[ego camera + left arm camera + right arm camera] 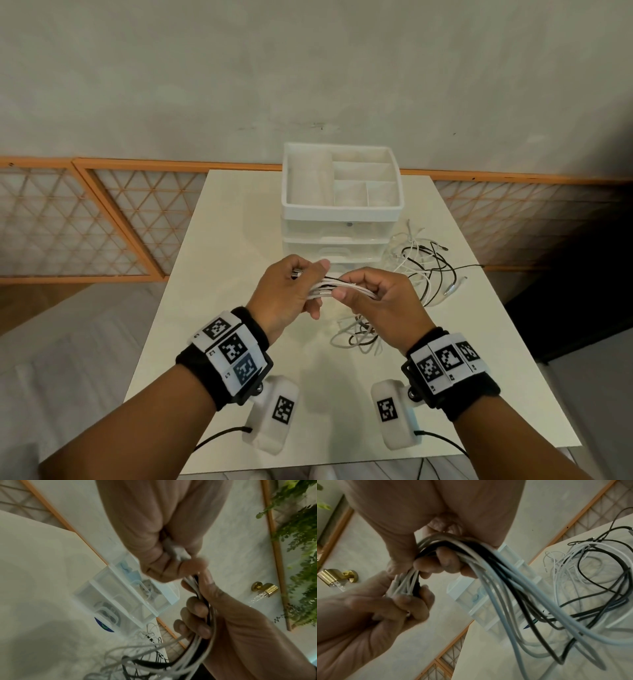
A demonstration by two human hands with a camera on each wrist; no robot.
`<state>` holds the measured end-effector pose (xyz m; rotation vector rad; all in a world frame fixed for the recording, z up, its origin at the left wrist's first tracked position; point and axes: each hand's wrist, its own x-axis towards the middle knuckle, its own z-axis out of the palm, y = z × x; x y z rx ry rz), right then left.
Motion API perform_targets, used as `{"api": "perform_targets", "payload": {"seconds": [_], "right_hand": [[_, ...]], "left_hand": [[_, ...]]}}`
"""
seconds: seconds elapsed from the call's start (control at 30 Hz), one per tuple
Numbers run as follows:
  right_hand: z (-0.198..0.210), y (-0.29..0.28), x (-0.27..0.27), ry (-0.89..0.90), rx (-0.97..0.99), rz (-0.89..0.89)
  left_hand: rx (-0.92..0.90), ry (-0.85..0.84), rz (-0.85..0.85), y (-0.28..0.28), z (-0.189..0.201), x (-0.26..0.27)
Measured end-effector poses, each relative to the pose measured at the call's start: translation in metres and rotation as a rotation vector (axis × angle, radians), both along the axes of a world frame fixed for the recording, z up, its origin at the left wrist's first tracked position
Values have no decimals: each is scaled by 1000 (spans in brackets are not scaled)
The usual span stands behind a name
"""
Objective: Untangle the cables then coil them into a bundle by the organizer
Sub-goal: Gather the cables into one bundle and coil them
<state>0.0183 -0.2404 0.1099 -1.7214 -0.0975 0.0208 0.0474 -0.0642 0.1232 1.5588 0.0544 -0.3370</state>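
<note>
Several white and black cables are gathered into a straight bunch held level above the table, in front of the white drawer organizer. My left hand pinches the bunch's left end, with the plug ends poking out by the thumb. My right hand curls round the same bunch just to the right. From that hand the cables trail down to loose tangles on the table at the right and a smaller heap below the hands.
The organizer has an open divided top tray and clear drawers holding small items. It stands at the far middle of the white table. An orange-framed lattice rail runs behind. Wrist camera cords hang off the near edge.
</note>
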Motion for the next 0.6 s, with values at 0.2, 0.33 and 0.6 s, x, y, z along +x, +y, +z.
{"api": "perform_targets", "payload": {"seconds": [0.2, 0.33, 0.6], "right_hand": [[-2, 1, 6, 3, -177, 82], [15, 13, 13, -117, -259, 131], [13, -7, 18, -308, -324, -37]], "left_hand": [[504, -431, -1, 10, 30, 17], [671, -447, -435, -16, 36, 9], [813, -381, -316, -6, 49, 18]]}}
